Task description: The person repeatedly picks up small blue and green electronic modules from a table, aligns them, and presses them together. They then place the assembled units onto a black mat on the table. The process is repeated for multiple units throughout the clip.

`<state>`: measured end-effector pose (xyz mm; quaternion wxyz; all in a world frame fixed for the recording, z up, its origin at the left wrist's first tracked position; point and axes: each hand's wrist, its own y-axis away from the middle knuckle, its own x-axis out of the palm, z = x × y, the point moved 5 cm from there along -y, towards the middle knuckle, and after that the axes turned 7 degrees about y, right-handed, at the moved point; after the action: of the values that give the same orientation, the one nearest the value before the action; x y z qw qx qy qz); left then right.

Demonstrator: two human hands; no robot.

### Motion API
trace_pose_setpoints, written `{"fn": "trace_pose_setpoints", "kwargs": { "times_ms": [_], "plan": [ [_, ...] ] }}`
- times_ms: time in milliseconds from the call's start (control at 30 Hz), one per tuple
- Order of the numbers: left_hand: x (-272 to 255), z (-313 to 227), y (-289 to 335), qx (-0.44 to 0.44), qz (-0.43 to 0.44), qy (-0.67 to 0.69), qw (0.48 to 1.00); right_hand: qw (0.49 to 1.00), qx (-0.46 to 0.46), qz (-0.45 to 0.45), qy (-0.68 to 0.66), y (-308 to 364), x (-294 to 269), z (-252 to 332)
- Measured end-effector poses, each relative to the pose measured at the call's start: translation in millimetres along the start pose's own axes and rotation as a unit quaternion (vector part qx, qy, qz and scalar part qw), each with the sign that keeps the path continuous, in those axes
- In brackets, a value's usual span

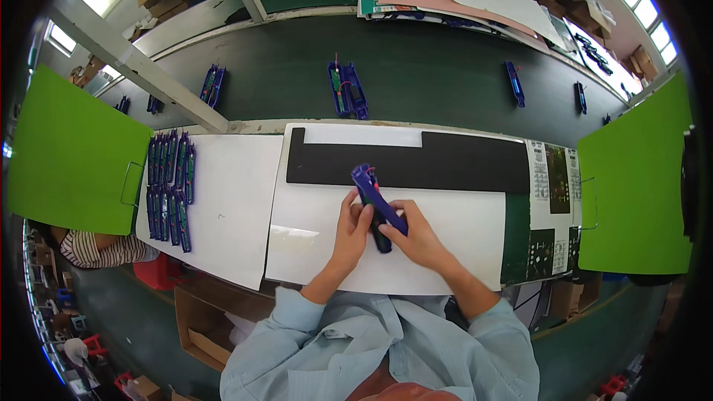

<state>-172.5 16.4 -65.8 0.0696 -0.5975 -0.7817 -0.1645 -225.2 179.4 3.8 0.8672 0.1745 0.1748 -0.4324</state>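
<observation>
Over the white work sheet (312, 252), I hold a long blue plastic housing in two parts. My left hand (350, 230) is closed around the left side of the lower half (382, 240), a dark piece with some green showing in it. In my right hand (419, 236) the fingers grip the blue half shell (377, 197), which lies slantwise across the lower half. A short red wire shows beside the shell's far end. The fingers hide much of where the two parts meet.
A black mat (460, 163) lies beyond my hands. Several blue housings with circuit boards (171, 186) stand in rows at the left. More open housings (347, 90) rest on the dark green belt (431, 67). Green panels (78, 156) flank both sides; a slanted post (141, 63) rises at left.
</observation>
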Motion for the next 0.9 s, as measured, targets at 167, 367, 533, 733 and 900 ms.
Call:
{"fn": "trace_pose_setpoints", "kwargs": {
  "times_ms": [167, 367, 533, 733, 900],
  "plan": [
    [-11, -12, 51, 0.018, -0.043, -0.128, 0.991, 0.984, -0.037, -0.123, 0.123, 64, 22, -17],
    [7, -26, 56, 0.147, -0.046, -0.364, 0.919, 0.972, 0.042, -0.019, 0.232, 72, 33, 4],
    [4, -24, 61, 0.176, -0.038, -0.392, 0.902, 0.95, 0.001, 0.021, 0.312, 71, 41, 20],
    [-54, -78, -4, 0.286, -0.027, -0.461, 0.84, 0.973, -0.169, -0.089, 0.128, -42, -9, 37],
    [-97, -97, -74, 0.329, -0.135, -0.527, 0.772, 0.963, -0.213, -0.047, 0.156, -208, 42, 48]
  ]
}}
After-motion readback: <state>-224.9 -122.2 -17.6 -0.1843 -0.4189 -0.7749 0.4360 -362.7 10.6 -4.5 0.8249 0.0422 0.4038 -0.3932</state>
